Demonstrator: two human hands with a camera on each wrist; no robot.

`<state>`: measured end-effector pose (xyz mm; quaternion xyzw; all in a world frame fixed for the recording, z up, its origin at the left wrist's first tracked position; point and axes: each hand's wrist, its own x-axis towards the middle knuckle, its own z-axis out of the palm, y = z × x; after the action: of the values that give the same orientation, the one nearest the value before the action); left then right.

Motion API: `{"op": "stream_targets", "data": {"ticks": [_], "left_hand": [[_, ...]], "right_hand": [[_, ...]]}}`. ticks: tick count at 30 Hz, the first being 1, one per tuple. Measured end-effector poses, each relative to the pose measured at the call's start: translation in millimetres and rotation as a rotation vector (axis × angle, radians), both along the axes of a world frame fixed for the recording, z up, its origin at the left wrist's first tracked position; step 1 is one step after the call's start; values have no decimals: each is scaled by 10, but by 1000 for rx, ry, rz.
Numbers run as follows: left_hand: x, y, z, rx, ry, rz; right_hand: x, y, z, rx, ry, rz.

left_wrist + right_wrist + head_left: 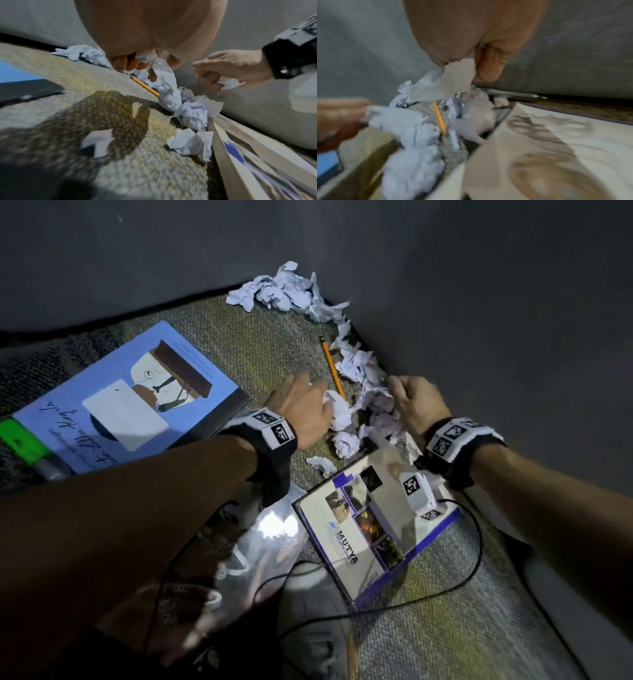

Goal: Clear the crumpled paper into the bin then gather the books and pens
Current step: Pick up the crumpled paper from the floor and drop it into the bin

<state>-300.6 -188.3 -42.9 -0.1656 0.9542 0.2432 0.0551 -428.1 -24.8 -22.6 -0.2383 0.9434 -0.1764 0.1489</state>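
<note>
Several crumpled white paper balls lie along the grey wall in a corner of the carpet. My left hand grips a crumpled paper just above the floor. My right hand holds another crumpled paper beside the wall. A yellow pencil lies between the hands among the paper. A blue book lies on the left. A white and purple book lies under my right wrist. A grey pen rests against the wall.
A green marker lies on the blue book's left corner. A clear plastic bag is by my left forearm. Black cables run across the white book and the carpet. Grey walls close the corner.
</note>
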Motion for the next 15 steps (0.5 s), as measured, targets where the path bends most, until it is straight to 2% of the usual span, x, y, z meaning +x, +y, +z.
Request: {"op": "stream_targets", "data": {"ticks": [4, 8, 10, 15], "left_hand": [[-184, 333, -206, -54, -41, -80], [-175, 582, -413, -156, -6, -163], [-164, 608, -437, -202, 28, -180], [-201, 575, -414, -150, -32, -265]], "right_hand": [[84, 282, -102, 159, -27, -58], [56, 385, -174, 202, 42, -78], [36, 350, -194, 225, 86, -46], [45, 83, -359, 208, 187, 86]]}}
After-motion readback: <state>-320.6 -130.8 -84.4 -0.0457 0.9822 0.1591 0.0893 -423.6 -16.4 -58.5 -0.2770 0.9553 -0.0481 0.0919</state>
